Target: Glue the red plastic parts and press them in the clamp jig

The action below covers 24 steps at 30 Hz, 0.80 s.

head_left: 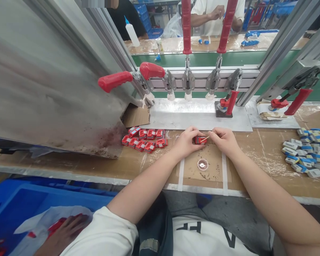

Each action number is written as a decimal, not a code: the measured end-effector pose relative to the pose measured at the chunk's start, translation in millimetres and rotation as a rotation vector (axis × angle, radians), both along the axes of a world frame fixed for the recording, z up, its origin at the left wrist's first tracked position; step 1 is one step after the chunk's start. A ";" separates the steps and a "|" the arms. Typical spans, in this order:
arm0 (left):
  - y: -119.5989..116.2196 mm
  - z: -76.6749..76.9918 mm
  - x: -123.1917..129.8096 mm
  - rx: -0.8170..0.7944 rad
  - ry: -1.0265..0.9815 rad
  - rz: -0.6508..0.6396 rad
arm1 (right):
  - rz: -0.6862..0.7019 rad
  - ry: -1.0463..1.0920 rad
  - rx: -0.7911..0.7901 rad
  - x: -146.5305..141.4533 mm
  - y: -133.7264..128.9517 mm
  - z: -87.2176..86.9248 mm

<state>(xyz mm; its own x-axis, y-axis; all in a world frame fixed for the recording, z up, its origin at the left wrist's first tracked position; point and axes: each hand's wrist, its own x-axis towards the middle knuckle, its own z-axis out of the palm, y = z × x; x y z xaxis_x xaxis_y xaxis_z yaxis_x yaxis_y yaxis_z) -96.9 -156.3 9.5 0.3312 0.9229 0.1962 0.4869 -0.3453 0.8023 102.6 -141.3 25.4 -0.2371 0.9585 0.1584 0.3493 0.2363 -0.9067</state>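
My left hand (190,141) is closed around a small red plastic part (200,140) just above the worktable. Pinched in my right hand (223,139) is a thin light-coloured stick (204,138), its end at the top of that part. Below both hands, a small round dish (203,164) rests on a taped-down piece of cardboard (216,172). To the left of my left hand lie several similar red parts (142,144), set in two rough rows.
Toggle clamps with red handles (187,32) stand behind my hands; one presses a red part (224,103). Blue, white and yellow pieces (306,153) are heaped right. A metal panel (56,78) blocks the left. Another person's hand (66,227) reaches into a blue crate (37,195). Co-workers sit opposite.
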 end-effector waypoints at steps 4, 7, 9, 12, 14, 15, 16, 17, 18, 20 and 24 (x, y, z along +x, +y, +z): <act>-0.9 1.2 0.7 0.017 0.008 -0.002 | -0.040 -0.020 0.037 3.3 -1.0 1.1; -1.6 2.5 1.1 0.037 0.016 0.000 | -0.062 -0.049 0.103 5.2 -1.7 1.0; -1.8 3.1 1.4 0.048 0.018 0.002 | -0.067 -0.090 0.182 5.1 -2.4 0.9; -1.8 3.1 1.7 0.056 0.020 0.002 | -0.074 -0.153 0.327 3.6 -4.2 2.1; -1.4 2.4 1.9 0.058 0.028 0.007 | -0.090 -0.153 0.404 3.4 -6.0 4.6; -1.1 2.0 1.9 0.057 0.036 0.011 | -0.091 -0.135 0.427 4.1 -7.1 6.4; -0.8 1.7 1.7 0.056 0.045 0.016 | -0.069 -0.107 0.437 5.2 -8.2 8.3; -0.3 1.5 1.5 0.055 0.052 0.022 | -0.011 -0.078 0.430 6.6 -9.4 10.2; 0.1 1.5 1.2 0.057 0.055 0.025 | 0.086 -0.060 0.404 8.1 -10.8 12.2; 0.7 2.8 0.6 0.065 0.043 0.023 | 0.362 -0.088 0.319 9.7 -14.5 15.8; 0.8 7.6 -1.0 0.045 0.009 0.003 | 0.723 -0.341 0.289 3.3 -23.6 23.2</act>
<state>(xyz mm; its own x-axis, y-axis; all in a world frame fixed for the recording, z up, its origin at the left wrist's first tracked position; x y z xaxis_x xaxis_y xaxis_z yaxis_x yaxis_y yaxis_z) -98.0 -155.5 17.1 0.3304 0.9143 0.2344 0.4955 -0.3794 0.7814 105.9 -164.9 48.6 -0.8548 0.4858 0.1825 0.2666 0.7129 -0.6486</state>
